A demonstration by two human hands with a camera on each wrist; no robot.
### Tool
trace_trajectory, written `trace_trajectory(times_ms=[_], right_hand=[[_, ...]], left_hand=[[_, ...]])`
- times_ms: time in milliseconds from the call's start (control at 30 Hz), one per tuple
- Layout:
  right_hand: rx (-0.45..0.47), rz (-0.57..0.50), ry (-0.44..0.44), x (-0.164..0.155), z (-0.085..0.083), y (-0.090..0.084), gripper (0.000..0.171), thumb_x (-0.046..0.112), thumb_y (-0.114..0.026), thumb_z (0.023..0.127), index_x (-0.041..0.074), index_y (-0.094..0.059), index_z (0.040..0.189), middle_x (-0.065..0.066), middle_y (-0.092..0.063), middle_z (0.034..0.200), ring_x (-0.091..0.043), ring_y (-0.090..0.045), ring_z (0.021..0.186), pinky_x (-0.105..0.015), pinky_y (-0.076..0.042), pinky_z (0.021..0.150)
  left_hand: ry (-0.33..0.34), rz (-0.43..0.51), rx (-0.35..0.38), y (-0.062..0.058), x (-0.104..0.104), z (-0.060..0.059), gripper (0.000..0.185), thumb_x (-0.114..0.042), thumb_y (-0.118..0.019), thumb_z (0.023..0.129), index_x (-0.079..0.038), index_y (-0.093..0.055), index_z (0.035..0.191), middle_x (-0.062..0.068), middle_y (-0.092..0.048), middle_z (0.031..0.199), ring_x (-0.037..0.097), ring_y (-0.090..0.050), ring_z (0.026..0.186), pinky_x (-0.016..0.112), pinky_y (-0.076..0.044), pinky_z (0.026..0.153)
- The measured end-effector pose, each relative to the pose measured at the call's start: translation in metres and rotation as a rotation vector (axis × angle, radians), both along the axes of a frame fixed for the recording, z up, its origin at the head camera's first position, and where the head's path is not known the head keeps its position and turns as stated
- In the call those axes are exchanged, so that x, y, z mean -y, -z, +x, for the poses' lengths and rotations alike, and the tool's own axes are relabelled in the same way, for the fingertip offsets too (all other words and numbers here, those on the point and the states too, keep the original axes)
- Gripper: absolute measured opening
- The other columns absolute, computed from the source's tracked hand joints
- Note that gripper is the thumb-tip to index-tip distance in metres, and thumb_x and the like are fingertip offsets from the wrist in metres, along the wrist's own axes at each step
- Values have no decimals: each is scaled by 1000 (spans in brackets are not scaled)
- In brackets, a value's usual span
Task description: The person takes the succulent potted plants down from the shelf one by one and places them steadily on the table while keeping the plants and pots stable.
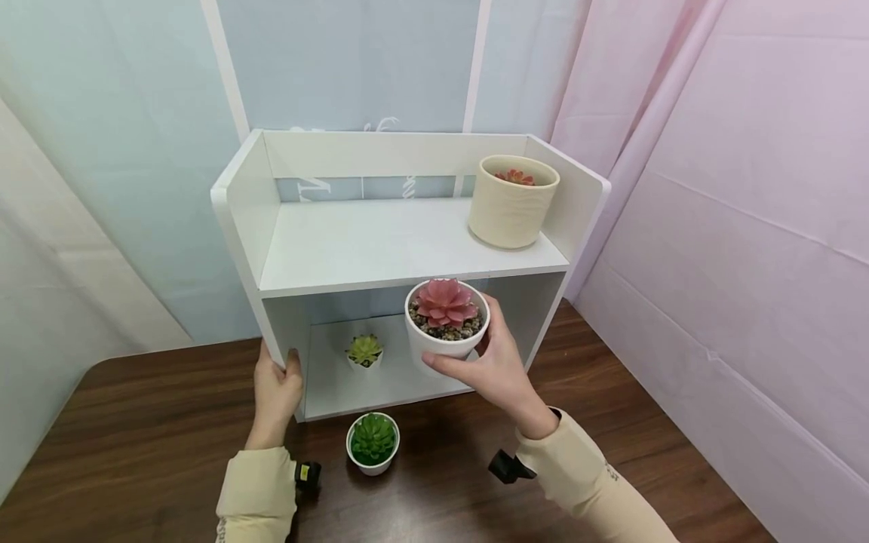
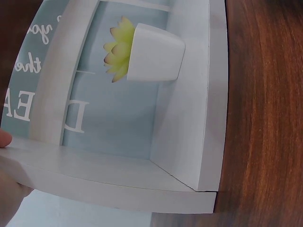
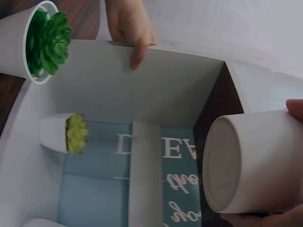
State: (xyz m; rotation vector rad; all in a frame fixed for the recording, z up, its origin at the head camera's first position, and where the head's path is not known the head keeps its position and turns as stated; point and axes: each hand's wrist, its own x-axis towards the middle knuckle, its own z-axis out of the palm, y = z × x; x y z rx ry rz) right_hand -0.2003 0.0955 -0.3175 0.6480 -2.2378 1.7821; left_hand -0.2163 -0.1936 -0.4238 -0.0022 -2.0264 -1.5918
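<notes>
Pink succulent pot (image 1: 446, 320) is held in the air just in front of the white shelf unit (image 1: 407, 256), at the height of the front edge of the upper board and before the mouth of the lower compartment. It is gripped by the right hand (image 1: 495, 366), whose fingers and thumb are curled round the white wall of the pot; in the right wrist view its round base (image 3: 222, 165) is seen free, resting on nothing. The left hand (image 1: 274, 388) is clamped on the front edge of the left side panel, thumb inside and fingers outside, so the unit is steadied on the dark wooden table (image 1: 136, 422).

A small yellow-green succulent (image 1: 365, 351) stands inside the lower compartment, towards its left. A cream pot with a red plant (image 1: 512, 200) is set at the right end of the upper shelf. A green succulent in a white pot (image 1: 373, 443) stands on the table just in front of the unit, between the two wrists.

The step in hand is judged to be the carrying of the pink pot at the shelf; whether it is being put in or taken out cannot be told. If it is to be set down, the base must be kept level, the edge of the upper board must be cleared, and a bare patch apart from the other pots must be chosen before the grip is loosened.
</notes>
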Motion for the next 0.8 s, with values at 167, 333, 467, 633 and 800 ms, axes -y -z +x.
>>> trace_trajectory(times_ms=[167, 333, 467, 633, 800], right_hand=[[-4, 32, 24, 1, 1, 9, 88, 7, -87, 64, 11, -37, 136, -3, -48, 133, -16, -51, 116, -24, -43, 94], [2, 51, 29, 1, 1, 20, 87, 8, -87, 64, 10, -37, 135, -4, -49, 132, -17, -51, 116, -25, -43, 94], [4, 47, 35, 1, 1, 30, 87, 10, -88, 63, 10, -37, 134, -4, -50, 132, -17, -51, 116, -24, -43, 95], [4, 42, 53, 2, 2, 41, 89, 11, -89, 62, 10, -37, 134, -4, -50, 131, -17, -52, 116, -23, -43, 96], [30, 37, 63, 2, 2, 51, 90, 12, -89, 61, 8, -36, 134, -6, -50, 131, -19, -52, 117, -25, -43, 97]], left_hand=[[-5, -9, -3, 1, -1, -1, 48, 5, -41, 95, 4, -33, 142, 29, -43, 141, 45, -37, 132, 66, -31, 102], [-21, -20, -1, 2, 0, -2, 48, 6, -41, 94, 5, -33, 141, 30, -43, 140, 46, -37, 132, 65, -31, 103], [-14, -14, 5, 3, 1, -2, 49, 6, -41, 94, 4, -32, 143, 30, -42, 141, 45, -37, 132, 65, -31, 103], [-2, -4, 8, 1, 0, 0, 49, 5, -41, 95, 3, -32, 143, 29, -41, 142, 45, -36, 133, 66, -30, 103], [-8, -10, 3, 1, 0, -1, 49, 6, -41, 95, 3, -33, 143, 29, -43, 140, 45, -36, 132, 66, -31, 103]])
